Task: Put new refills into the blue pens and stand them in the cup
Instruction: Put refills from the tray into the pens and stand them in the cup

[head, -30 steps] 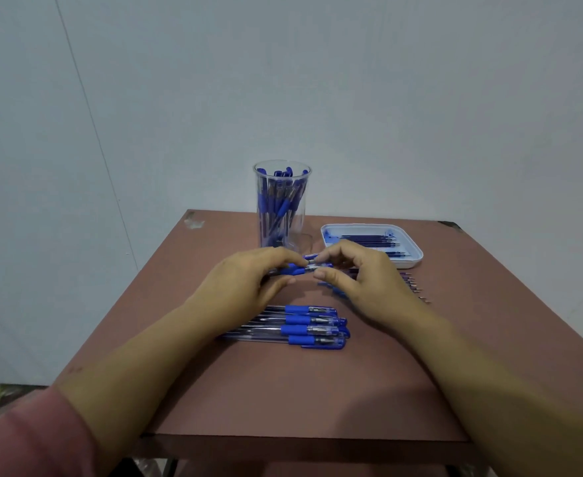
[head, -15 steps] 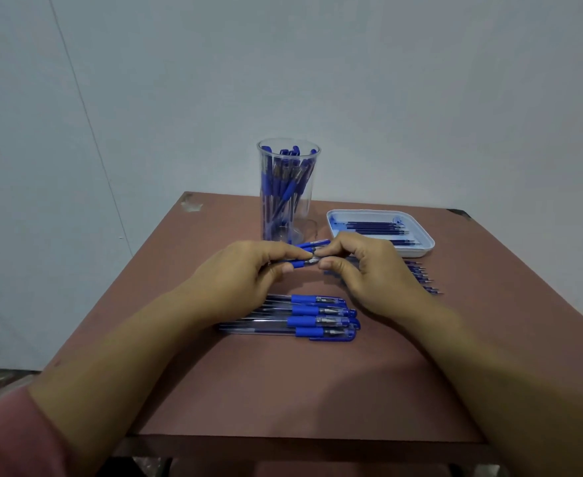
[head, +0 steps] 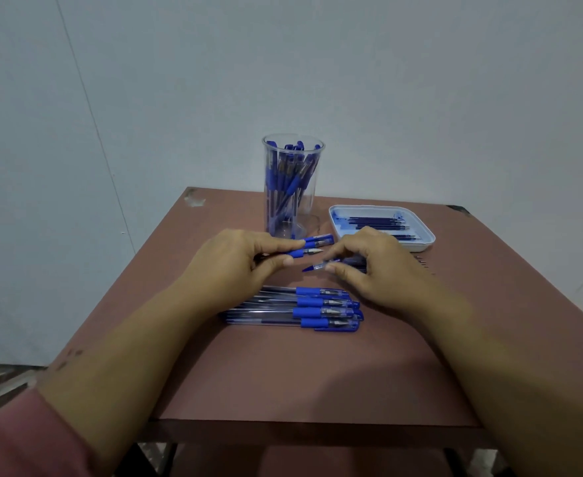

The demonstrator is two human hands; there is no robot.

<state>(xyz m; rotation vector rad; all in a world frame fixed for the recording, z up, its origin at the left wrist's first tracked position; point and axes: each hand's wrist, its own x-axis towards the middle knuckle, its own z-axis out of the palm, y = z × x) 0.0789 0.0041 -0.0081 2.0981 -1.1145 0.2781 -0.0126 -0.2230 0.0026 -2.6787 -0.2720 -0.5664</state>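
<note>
My left hand (head: 229, 266) grips a blue pen (head: 305, 252) whose bare metal tip points right. A second capped pen (head: 317, 241) lies just behind it. My right hand (head: 372, 266) pinches the pen's blue cap (head: 312, 267), held apart from the tip and slightly below it. Several capped blue pens (head: 312, 309) lie in a row on the brown table (head: 283, 373) in front of my hands. A tall clear cup (head: 291, 187) at the back holds several blue pens upright. A white tray (head: 424, 241) to the cup's right holds dark refills (head: 376, 221).
A few loose refills (head: 422, 261) lie on the table right of my right hand, below the tray. The table stands against a pale wall. A pink sleeve (head: 18, 438) covers my left arm near the table's front edge.
My hands were together on the pen before. Now my right hand has pulled the cap off to the right and down, exposing the pen's tip.
</note>
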